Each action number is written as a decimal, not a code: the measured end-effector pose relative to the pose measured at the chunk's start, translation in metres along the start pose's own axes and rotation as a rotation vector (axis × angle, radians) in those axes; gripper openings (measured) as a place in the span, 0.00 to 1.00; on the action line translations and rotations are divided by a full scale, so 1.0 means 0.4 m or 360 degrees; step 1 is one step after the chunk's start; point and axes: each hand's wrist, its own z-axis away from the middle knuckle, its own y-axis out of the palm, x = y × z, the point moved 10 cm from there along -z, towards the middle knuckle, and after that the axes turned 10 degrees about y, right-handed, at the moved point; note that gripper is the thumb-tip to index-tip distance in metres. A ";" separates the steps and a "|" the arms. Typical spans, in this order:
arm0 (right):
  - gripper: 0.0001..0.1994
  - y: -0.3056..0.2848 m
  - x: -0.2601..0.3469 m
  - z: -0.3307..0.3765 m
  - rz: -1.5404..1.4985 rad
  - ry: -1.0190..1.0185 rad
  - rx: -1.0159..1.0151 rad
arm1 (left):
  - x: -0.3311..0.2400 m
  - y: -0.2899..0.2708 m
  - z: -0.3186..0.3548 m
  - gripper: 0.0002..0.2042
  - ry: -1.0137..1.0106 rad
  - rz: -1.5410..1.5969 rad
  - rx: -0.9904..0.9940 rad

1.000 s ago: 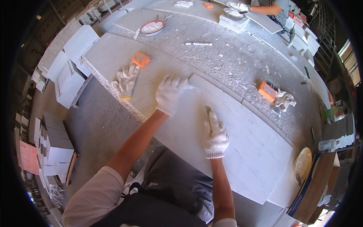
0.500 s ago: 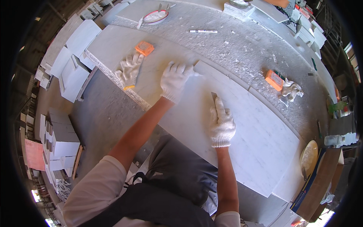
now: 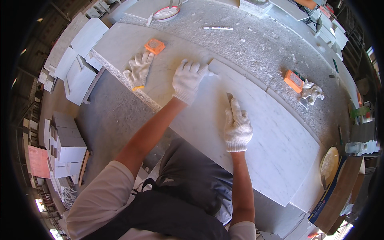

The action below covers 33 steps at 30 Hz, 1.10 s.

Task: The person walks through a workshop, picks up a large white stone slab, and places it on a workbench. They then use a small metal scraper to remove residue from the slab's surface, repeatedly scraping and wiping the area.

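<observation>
My left hand, in a white knit glove, rests at the left end of a veined white marble slab, fingers curled closed. A small whitish bit juts out by its fingertips; I cannot make out what it is. Farther right, my gloved right hand grips a small putty knife, index finger stretched along it, its thin metal blade pointing away over the slab. The slab lies on a longer pale marble piece. A loose white glove with a yellow cuff lies left of my left hand.
An orange block sits beyond the loose glove. Across the dusty table are a marker, a bowl of white paste, another orange block and a crumpled cloth. A yellowish dish and cardboard box stand right.
The view has shifted slightly, so the scene sits a little differently. Both hands keep nearly the same places on the slab, and the putty knife remains in my right hand.
</observation>
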 end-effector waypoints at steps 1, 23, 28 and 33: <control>0.20 0.001 -0.002 0.000 0.0010 0.0000 0.0002 | 0.000 0.000 -0.001 0.18 -0.0001 -0.0005 0.0006; 0.25 0.022 -0.008 0.003 0.0124 -0.0035 0.0095 | -0.005 -0.005 -0.006 0.20 0.0030 0.0012 0.0106; 0.21 0.001 0.004 -0.001 0.0049 -0.0021 0.0034 | -0.006 -0.009 -0.006 0.20 0.0037 0.0034 0.0117; 0.19 -0.002 0.006 -0.001 0.0036 -0.0002 0.0036 | -0.005 -0.019 -0.009 0.19 0.0015 0.0043 0.0073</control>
